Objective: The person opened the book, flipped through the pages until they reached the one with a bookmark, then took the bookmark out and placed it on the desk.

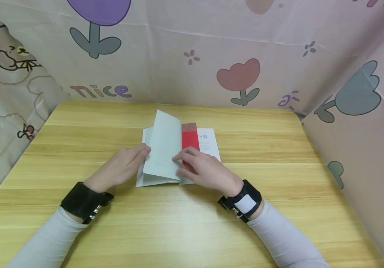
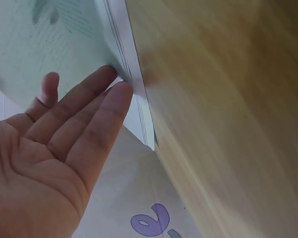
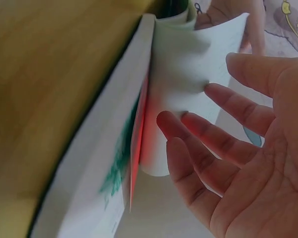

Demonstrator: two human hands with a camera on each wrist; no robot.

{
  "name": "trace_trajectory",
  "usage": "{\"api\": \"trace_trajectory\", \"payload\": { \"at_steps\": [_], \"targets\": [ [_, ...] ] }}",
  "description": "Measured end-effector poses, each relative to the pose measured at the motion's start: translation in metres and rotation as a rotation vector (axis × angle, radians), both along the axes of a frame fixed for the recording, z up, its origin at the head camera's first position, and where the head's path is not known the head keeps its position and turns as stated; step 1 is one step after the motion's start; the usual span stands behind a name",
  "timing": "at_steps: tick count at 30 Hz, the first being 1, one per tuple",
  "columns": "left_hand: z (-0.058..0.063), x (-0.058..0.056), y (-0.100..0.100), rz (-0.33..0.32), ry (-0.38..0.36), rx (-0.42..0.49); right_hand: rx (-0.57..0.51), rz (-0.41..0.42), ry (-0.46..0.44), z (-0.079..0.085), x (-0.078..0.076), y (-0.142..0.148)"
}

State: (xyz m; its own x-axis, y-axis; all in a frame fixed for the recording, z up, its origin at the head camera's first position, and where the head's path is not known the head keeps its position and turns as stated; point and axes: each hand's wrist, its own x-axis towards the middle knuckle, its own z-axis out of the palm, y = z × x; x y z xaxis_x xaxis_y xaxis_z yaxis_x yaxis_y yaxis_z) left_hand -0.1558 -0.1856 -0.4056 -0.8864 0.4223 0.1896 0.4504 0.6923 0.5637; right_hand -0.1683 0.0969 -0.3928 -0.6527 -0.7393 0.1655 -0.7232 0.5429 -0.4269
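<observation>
A book lies open on the table, and one pale green page stands raised and curved above its left side. Against the right-hand page lies a flat red strip like a bookmark with a brownish band at its top. My left hand is at the book's left edge; in the left wrist view its extended fingertips meet the page edges. My right hand reaches over the lower part of the red strip, its loosely bent fingers against the raised page, thumb apart.
The light wooden table spreads around the book. Behind it and along the sides hangs a printed cloth with flowers and lettering. Both wrists wear black bands with small cameras.
</observation>
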Motion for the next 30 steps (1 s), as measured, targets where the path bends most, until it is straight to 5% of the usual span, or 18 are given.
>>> {"api": "trace_trajectory", "payload": {
  "at_steps": [8, 20, 30],
  "targets": [
    [0.001, -0.001, 0.000, 0.046, -0.028, -0.001, 0.038, 0.043, 0.010, -0.006, 0.005, -0.006],
    [0.003, -0.003, -0.005, 0.085, -0.071, -0.005, 0.082, -0.009, 0.035, -0.009, 0.002, -0.005],
    [0.003, -0.003, -0.004, 0.166, -0.026, -0.069, 0.085, 0.018, 0.113, -0.015, 0.004, -0.010]
  ]
}}
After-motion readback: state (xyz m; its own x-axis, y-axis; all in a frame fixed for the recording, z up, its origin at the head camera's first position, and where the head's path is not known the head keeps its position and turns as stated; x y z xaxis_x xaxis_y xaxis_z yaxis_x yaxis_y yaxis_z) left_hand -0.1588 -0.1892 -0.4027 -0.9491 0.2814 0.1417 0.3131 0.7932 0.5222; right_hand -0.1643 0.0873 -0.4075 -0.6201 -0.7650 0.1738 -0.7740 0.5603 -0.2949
